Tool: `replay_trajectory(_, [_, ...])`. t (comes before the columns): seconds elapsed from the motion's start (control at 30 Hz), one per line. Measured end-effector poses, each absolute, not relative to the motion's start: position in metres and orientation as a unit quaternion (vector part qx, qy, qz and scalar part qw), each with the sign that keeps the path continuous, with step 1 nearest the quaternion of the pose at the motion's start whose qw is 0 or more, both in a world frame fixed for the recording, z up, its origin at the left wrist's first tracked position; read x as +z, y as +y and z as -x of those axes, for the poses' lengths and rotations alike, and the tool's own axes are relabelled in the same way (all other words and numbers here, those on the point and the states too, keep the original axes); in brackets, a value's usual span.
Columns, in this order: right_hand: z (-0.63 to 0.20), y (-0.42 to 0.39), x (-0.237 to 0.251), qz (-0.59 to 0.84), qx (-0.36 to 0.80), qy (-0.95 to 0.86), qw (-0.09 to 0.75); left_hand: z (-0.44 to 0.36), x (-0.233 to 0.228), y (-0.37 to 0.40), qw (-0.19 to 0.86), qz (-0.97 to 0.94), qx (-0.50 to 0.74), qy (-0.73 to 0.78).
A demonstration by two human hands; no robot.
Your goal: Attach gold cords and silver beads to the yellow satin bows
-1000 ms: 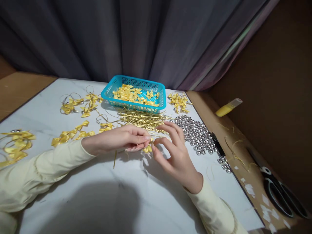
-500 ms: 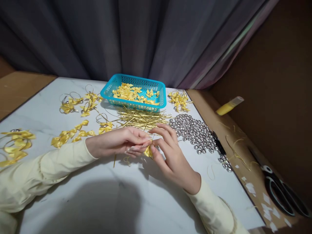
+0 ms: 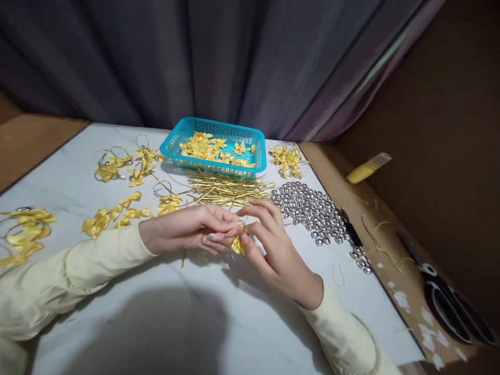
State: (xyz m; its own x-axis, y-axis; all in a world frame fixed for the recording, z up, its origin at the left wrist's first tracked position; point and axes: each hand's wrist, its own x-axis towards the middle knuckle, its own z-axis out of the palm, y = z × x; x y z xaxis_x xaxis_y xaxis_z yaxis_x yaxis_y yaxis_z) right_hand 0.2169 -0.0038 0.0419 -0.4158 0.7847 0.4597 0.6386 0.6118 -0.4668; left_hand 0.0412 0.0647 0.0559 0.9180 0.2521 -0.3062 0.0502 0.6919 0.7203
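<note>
Both of my hands meet over the middle of the white tabletop, fingertips nearly touching. My left hand [image 3: 209, 227] is closed in a pinch at a small yellow ribbon bow [image 3: 238, 246], which hangs below the fingertips. With thumb and index finger, my right hand [image 3: 269, 247] pinches the same bow from the other side, its remaining fingers curved loosely. A thin gold strand [image 3: 245, 221] shows between the hands; its ends are hidden. Just beyond lies a heap of gold twist ties [image 3: 230, 188]. To the right spreads a pile of shiny silver bells or beads [image 3: 308, 208].
A blue plastic basket [image 3: 172, 150] holds loose yellow bows. Bows on wire loops [image 3: 144, 161] lie left, with more bows [image 3: 287, 159] at right. Black-handled scissors [image 3: 447, 307], paper scraps [image 3: 401, 300] and a yellow tube [image 3: 369, 167] are along the right side.
The fingers have shifted only slightly around the bow, which shows a little more below them. Everything on the table stays in place.
</note>
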Motion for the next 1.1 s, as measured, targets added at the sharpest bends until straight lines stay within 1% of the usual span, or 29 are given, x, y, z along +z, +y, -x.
replay_trajectory(0.23, [-0.215,-0.004,0.041,0.421,0.070,-0.845,0.323,-0.042,0.058,0.061,0.821,-0.520,0.043,0.232])
replay_trajectory(0.4, [-0.215,-0.004,0.040,0.430,0.001,-0.847,0.313,-0.040,0.058,0.059,0.692,-0.681,0.034,0.238])
replay_trajectory(0.5, [-0.213,-0.005,0.040,0.440,-0.030,-0.843,0.308,-0.039,0.057,0.060,0.624,-0.744,0.031,0.237])
replay_trajectory(0.7, [-0.211,-0.005,0.041,0.442,-0.021,-0.841,0.311,-0.041,0.060,0.060,0.538,-0.814,0.055,0.212])
replay_trajectory(0.77, [-0.212,-0.003,0.039,0.442,-0.017,-0.839,0.316,-0.042,0.064,0.057,0.526,-0.823,0.059,0.206])
replay_trajectory(0.9, [-0.218,0.001,0.036,0.466,-0.022,-0.824,0.323,-0.042,0.071,0.049,0.516,-0.843,0.015,0.151])
replay_trajectory(0.97, [-0.221,0.001,0.039,0.470,-0.011,-0.822,0.322,-0.041,0.073,0.049,0.513,-0.841,0.027,0.169])
replay_trajectory(1.03, [-0.225,0.001,0.044,0.473,0.015,-0.816,0.333,-0.040,0.072,0.053,0.532,-0.823,0.051,0.195])
replay_trajectory(1.1, [-0.229,0.000,0.050,0.482,0.073,-0.799,0.352,-0.039,0.071,0.059,0.559,-0.799,0.056,0.214])
